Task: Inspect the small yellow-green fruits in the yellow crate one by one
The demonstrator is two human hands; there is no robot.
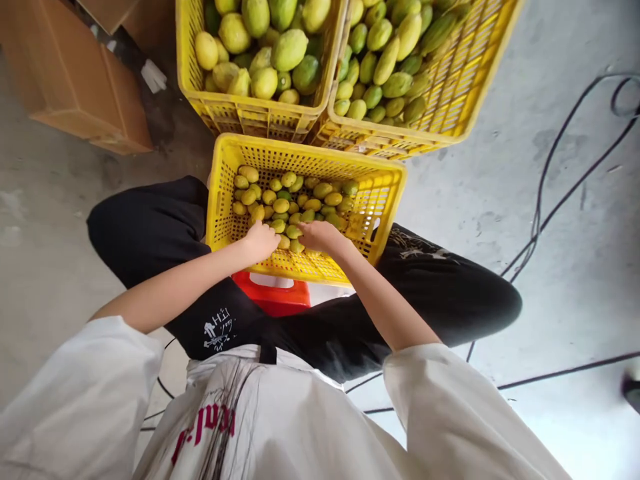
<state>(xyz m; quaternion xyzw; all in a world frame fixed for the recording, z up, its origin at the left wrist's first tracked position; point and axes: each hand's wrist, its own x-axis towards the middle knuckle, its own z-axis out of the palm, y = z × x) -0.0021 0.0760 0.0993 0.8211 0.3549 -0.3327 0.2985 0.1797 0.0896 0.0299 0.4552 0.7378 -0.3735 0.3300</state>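
Note:
A yellow plastic crate point(395, 175) stands between my knees, with many small yellow and green lemons point(281, 205) spread over its bottom. My left hand point(261, 241) is in the near part of the crate, its fingers curled at an upright yellow lemon point(257, 213). To the right of it, my right hand point(320, 237) reaches down with bent fingers, the tips against a greenish lemon point(294, 231). What lies under its palm is hidden.
Behind stand two larger-looking yellow crates, one on the left point(187, 67) and one on the right point(465, 100), both holding lemons. Cardboard boxes point(75, 80) are at the upper left. A red stool point(273, 303) shows below the near crate. Black cables point(543, 220) cross the floor at right.

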